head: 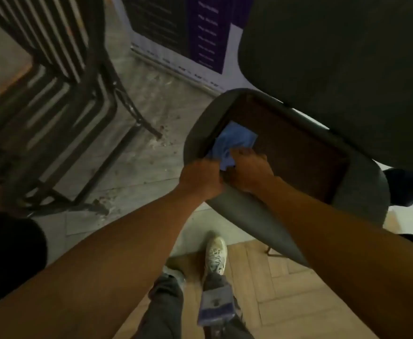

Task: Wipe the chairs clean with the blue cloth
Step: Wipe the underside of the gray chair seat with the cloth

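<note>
A grey padded chair (pixel 237 211) is tipped so that the brown underside of its seat (pixel 298 152) faces me. Its dark backrest (pixel 335 57) fills the upper right. The blue cloth (pixel 235 140) lies crumpled against the near left corner of the underside. My right hand (pixel 247 170) presses on the cloth with its fingers over the lower edge. My left hand (pixel 200 178) grips the grey seat rim right beside it, and its fingertips reach the cloth's left edge.
A stack of black metal chair frames (pixel 61 101) stands at the left on a dusty grey floor (pixel 151 99). A purple and white banner (pixel 200 33) leans at the back. My legs and a light shoe (pixel 215 255) stand on wooden parquet below.
</note>
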The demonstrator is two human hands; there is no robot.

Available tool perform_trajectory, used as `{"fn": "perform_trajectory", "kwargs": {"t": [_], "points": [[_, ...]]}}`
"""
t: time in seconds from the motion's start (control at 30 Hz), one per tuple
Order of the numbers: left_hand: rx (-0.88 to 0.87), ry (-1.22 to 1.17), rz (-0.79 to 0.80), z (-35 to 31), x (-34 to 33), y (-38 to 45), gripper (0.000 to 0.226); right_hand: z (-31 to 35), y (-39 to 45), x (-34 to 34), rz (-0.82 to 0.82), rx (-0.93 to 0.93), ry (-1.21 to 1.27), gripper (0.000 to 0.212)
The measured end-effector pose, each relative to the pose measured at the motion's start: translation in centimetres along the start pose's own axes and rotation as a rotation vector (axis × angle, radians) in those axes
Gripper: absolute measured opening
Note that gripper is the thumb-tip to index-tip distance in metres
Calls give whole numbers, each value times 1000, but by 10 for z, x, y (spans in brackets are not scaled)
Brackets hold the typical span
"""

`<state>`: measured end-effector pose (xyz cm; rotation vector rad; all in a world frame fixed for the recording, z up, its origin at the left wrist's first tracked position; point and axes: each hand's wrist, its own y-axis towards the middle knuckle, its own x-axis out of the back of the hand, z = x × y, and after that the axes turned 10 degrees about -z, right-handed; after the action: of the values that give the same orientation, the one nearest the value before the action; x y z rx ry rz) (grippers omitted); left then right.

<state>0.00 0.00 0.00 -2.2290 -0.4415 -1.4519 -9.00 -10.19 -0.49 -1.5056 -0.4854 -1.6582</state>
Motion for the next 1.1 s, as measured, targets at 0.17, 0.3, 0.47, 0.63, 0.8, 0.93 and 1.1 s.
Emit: {"fn": "perform_trajectory", "kwargs": {"t": [0.17, 0.3, 0.47, 0.63, 0.8, 0.93, 1.1], "points": [[18, -87, -56, -31, -54, 41, 35, -46, 39, -18, -100, -83, -31, 40], [102, 19, 11, -27, -87, 61, 65, -63, 69, -48, -14, 72, 12, 49], [114, 19, 0, -20, -95, 77, 65, -80, 69, -71, 147, 162, -37, 88], [228, -266, -41, -10, -91, 80, 57, -75, 66, -77, 1, 100, 215, 71], [543, -1004, 39, 5, -71, 68, 21, -52, 56, -62, -115, -120, 745, 44], [617, -1438, 20, 32, -36, 34, 35, -1, 35, -41, -118, -142, 1124, 43], [290, -955, -336, 105, 23, -9, 43, 97, 30, -36, -405, -38, 1071, 51]]}}
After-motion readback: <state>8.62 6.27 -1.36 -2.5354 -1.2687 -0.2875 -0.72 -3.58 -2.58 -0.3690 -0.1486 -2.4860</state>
